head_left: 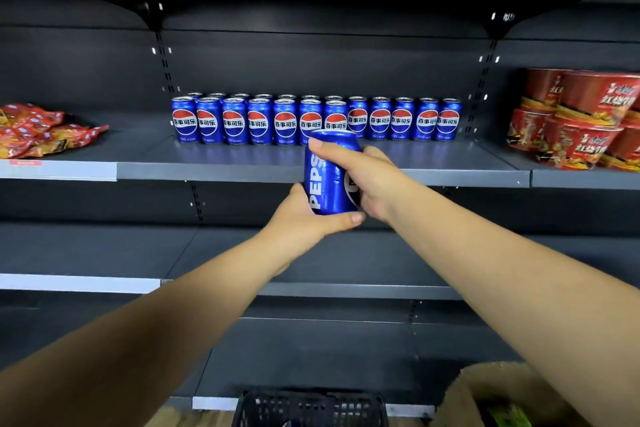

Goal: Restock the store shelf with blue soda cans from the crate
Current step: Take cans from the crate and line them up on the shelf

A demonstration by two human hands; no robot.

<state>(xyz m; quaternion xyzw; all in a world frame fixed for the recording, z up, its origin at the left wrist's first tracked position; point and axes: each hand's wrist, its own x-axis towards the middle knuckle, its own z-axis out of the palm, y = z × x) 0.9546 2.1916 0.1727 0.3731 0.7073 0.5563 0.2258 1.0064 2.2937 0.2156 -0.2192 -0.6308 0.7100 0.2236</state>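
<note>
Down by the floor sits a black plastic mesh crate point(310, 407). Above it, both hands clasp one glossy blue aluminium can point(329, 177) reading "PEPSI" in white: the left hand point(304, 215) cups its base, the right hand point(367, 177) wraps its side. Beyond, level with the grey metal shelf point(214, 170), stands a row of matching blue cans point(311, 121) labelled 百事可乐.

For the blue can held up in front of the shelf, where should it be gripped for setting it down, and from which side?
Grip the held can around its smooth cylindrical wall at mid-height, coming from the right, much as the right hand does. It is upright, so a side wrap probably leaves its base free to land on the shelf. The left hand cups the bottom and would need to release first.
</note>
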